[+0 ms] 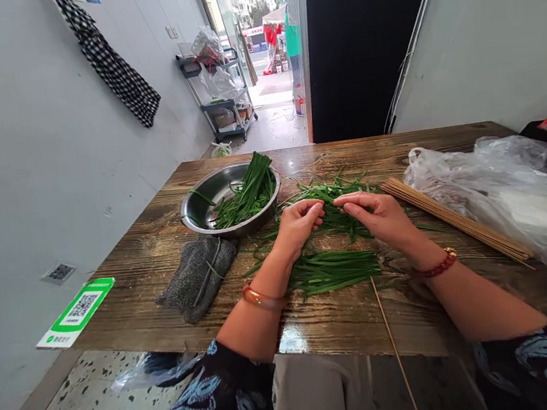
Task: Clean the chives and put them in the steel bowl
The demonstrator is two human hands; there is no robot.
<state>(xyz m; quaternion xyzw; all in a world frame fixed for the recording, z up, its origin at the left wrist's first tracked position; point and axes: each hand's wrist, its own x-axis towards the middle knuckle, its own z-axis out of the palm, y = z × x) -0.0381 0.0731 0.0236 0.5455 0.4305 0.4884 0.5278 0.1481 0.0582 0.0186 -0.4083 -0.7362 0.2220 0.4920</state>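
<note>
My left hand [301, 225] and my right hand [374, 213] are close together above the table, thumb and fingers pinched. A bit of green chive leaf [328, 203] shows between the fingertips, hard to tell from the loose chives [343, 219] behind. Below the hands lies a flat row of chives [335, 269], side by side. One bamboo skewer [391, 334] has its upper end at that row's right edge and sticks out past the table's front. More chives [251, 191] fill part of a steel bowl [195, 225] at the back left.
A dark mesh bundle [197, 279] lies left on the wooden table [140, 303]. To the right are a bundle of skewers [457, 218] and clear plastic bags [519, 199]. A green QR card [79, 314] overhangs the left edge. A cart [220, 104] stands by the doorway.
</note>
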